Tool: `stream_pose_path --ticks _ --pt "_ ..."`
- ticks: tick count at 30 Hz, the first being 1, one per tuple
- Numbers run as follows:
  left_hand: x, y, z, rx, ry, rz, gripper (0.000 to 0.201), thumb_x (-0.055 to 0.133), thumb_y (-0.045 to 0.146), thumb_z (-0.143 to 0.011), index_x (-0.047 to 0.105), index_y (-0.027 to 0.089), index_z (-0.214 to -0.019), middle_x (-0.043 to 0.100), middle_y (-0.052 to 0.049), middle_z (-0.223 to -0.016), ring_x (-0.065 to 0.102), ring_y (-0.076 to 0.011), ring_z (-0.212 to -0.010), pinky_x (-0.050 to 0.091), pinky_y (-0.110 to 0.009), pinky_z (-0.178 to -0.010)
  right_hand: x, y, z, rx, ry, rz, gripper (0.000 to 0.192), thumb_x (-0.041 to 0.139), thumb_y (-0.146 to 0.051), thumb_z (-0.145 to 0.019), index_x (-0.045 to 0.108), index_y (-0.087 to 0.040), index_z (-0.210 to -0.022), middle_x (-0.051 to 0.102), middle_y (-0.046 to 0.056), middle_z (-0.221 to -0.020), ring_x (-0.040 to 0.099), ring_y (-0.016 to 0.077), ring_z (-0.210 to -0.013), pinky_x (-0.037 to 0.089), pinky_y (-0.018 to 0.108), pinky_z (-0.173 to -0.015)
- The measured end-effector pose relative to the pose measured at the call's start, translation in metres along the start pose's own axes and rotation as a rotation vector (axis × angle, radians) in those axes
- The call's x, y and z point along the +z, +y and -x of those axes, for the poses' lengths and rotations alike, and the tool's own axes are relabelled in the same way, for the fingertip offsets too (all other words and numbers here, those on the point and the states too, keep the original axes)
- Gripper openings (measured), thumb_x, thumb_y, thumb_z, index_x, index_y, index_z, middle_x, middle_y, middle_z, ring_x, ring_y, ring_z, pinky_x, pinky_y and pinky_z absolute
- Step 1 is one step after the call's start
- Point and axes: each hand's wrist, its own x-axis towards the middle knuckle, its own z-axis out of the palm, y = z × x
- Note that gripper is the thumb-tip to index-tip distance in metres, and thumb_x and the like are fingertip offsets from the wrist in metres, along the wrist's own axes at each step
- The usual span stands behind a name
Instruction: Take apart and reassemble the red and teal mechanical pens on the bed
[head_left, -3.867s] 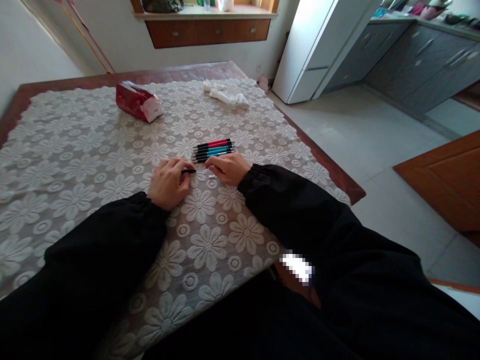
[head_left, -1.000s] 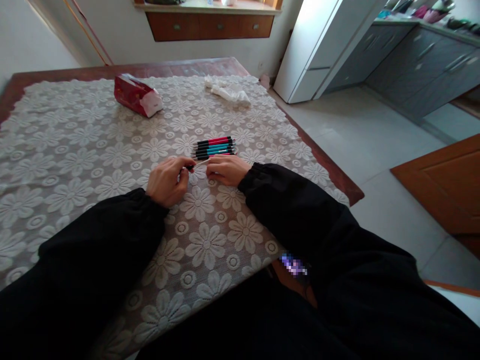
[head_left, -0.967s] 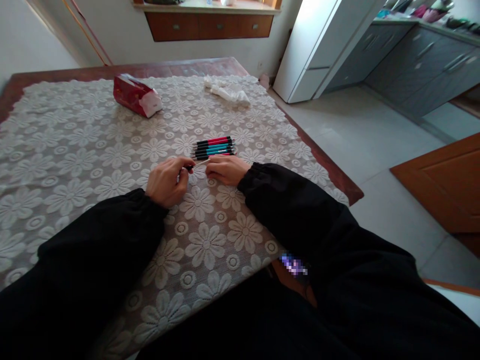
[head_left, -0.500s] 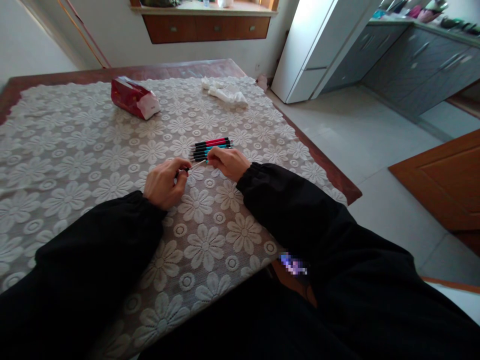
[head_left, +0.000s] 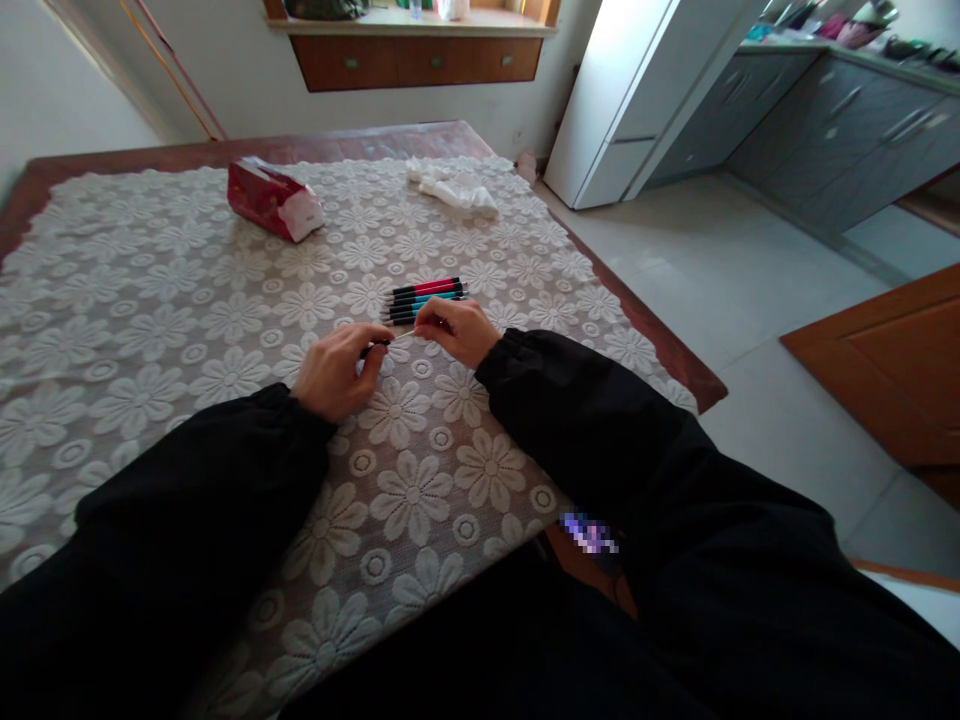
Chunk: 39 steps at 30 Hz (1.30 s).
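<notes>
Near the right edge of the table (head_left: 675, 352), over the lace cloth (head_left: 150, 330), the person is sitting with both black sleeves stretched forward and the two hands almost meeting. The left hand (head_left: 334, 368) is curling its fingers shut around a short black pen part (head_left: 376, 344), whose end is poking out toward the right. The right hand (head_left: 459, 330) is pinching a thin pale refill (head_left: 403, 335) between thumb and fingertips, so both hands are closed, each on its own piece. The two pieces are lying nearly in one line, running left to right across the person's front and tilting slightly away at the right end; whether the refill's tip is touching the black part or just short of it I cannot tell from here. Just beyond the right hand, a row of pens (head_left: 426, 299) is lying side by side, red and teal barrels with black grips, their long axes also running left to right and parallel to the piece in hand. The right hand is the nearer one to that row, its knuckles seeming to touch the closest pen, while the left hand is sitting a little apart on the near side. Farther off, toward the far edge, a red tissue pack (head_left: 271, 199) is resting left of middle and a crumpled white tissue (head_left: 454, 190) is lying near the far right corner.
</notes>
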Motion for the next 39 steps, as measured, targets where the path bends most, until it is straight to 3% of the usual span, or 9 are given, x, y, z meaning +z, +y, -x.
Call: stream_pose_path --ticks 7,13,19,30,35,39 --pt "0.0 0.0 0.0 0.08 -0.042 0.009 0.031 0.048 0.026 -0.096 0.062 0.02 -0.124 0.07 -0.008 -0.107 0.066 -0.0221 -0.095 0.054 -0.036 -0.089 -0.002 0.002 0.0 0.027 -0.054 -0.035 0.014 0.058 -0.031 -0.089 0.058 -0.017 -0.087 0.063 -0.002 -0.071 0.055 0.0106 -0.064 0.04 0.022 -0.065" --pt "0.0 0.001 0.0 0.115 -0.062 -0.03 0.032 0.044 0.022 -0.097 0.062 0.022 -0.124 0.07 -0.009 -0.112 0.066 -0.0248 -0.103 0.053 -0.039 -0.092 0.0 0.004 0.001 0.023 -0.124 -0.03 0.012 0.059 -0.028 -0.09 0.058 -0.017 -0.087 0.063 -0.003 -0.069 0.056 0.0103 -0.062 0.041 0.022 -0.064" --pt "0.003 -0.002 0.001 0.165 -0.087 -0.031 0.042 0.041 0.012 -0.094 0.055 0.021 -0.132 0.067 -0.01 -0.119 0.063 -0.0249 -0.109 0.051 -0.04 -0.098 0.001 0.004 0.003 -0.006 -0.161 0.042 0.014 0.055 -0.031 -0.096 0.053 -0.018 -0.102 0.063 -0.004 -0.07 0.057 0.0101 -0.065 0.04 0.021 -0.068" --pt "0.002 0.001 0.002 0.186 -0.052 0.09 0.038 0.037 0.008 -0.094 0.049 0.019 -0.128 0.065 -0.008 -0.104 0.063 -0.0195 -0.097 0.052 -0.035 -0.092 0.002 0.004 0.007 -0.154 -0.131 0.197 0.025 0.06 -0.038 -0.098 0.051 -0.02 -0.112 0.065 -0.004 -0.075 0.057 0.0116 -0.064 0.042 0.022 -0.066" --pt "-0.001 0.007 0.002 0.208 -0.124 0.04 0.035 0.037 0.015 -0.099 0.043 0.019 -0.133 0.066 -0.009 -0.109 0.064 -0.0213 -0.099 0.052 -0.036 -0.09 0.002 -0.006 0.009 -0.306 -0.115 0.343 0.023 0.054 -0.039 -0.101 0.054 -0.02 -0.114 0.071 0.004 -0.086 0.066 0.0161 -0.077 0.047 0.025 -0.07" --pt "0.0 0.01 0.002 0.246 -0.142 -0.043 0.027 0.041 0.029 -0.103 0.047 0.019 -0.128 0.068 -0.01 -0.107 0.067 -0.0221 -0.094 0.052 -0.034 -0.08 0.005 -0.016 0.013 -0.218 -0.1 0.332 0.024 0.054 -0.038 -0.101 0.054 -0.02 -0.117 0.073 0.004 -0.085 0.069 0.0165 -0.076 0.047 0.024 -0.068"
